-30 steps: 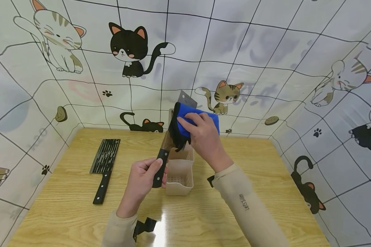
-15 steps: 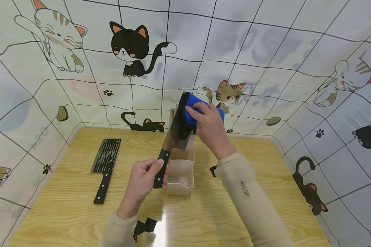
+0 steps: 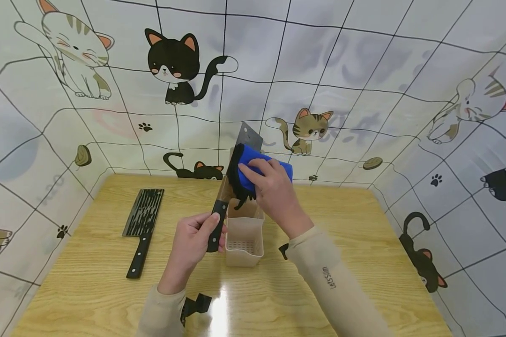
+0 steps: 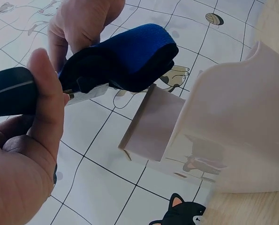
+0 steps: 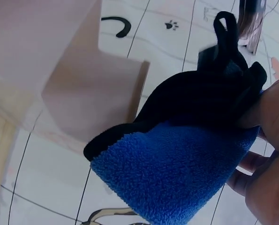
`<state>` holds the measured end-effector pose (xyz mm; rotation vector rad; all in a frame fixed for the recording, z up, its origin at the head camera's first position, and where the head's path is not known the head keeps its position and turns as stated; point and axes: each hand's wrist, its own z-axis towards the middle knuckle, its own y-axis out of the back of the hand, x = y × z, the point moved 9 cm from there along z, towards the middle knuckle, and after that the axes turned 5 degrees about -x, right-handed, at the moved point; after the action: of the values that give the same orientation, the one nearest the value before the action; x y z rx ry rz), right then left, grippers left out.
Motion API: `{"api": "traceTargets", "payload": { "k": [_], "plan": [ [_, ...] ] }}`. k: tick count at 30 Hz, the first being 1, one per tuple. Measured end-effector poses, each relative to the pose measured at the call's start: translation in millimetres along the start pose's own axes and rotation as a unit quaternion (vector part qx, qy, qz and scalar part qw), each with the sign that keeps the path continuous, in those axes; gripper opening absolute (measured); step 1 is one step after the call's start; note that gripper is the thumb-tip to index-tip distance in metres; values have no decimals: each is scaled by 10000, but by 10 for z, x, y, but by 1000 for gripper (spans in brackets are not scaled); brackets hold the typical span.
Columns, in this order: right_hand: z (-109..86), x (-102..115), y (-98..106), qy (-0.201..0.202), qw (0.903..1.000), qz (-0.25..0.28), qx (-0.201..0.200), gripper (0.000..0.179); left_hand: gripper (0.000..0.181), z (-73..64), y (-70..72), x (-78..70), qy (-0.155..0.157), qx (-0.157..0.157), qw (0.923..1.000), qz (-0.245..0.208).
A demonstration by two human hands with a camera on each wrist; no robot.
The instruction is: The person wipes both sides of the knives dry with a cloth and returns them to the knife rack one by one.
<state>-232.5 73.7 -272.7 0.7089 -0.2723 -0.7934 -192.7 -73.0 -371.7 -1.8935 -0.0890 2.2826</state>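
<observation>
gripping the held cleaver, left hand, center of frame. fingers wrapped round its black riveted handle, thumb laid along the top. blade points up and away, tilted a bit right, tip corner with a small hole showing near the upper middle.

right hand, just right of center: fingers bent over a blue cloth, holding it against the blade, covering its middle part. cloth is fuzzy, black along the edge, black loop visible in the right wrist view. right thumb hidden in the head view.

beige holder on the wooden table, middle of frame, under the cloth and right of the left hand. front compartment shows a perforated base; back part mostly behind cloth and blade. left wrist view has the holder big on the right side, cloth near the top.

second cleaver flat on the table, left side of frame, well apart from both hands. black and pale streaked blade toward the back, black handle toward the front.

beige sleeves on both arms, lettering on the right one. black strap by the left wrist, bottom of frame. backdrop behind: white, black grid lines, cartoon cats, paw prints.
</observation>
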Motion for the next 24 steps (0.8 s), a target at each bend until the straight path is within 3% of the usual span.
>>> {"api": "traceTargets", "payload": {
  "k": [6,17,24],
  "plan": [
    [-86,220,36,281,9995,-72,-115,47,40,26,-6,-18,-73,-2,10000,-38],
    [-166,495,125,654,9971,-322,-211,37,41,74,4,-3,118,-92,9998,-106],
    [-100,484,139,596,9973,-365,-244,39,42,80,1,2,185,-85,9997,-145]
  ]
}}
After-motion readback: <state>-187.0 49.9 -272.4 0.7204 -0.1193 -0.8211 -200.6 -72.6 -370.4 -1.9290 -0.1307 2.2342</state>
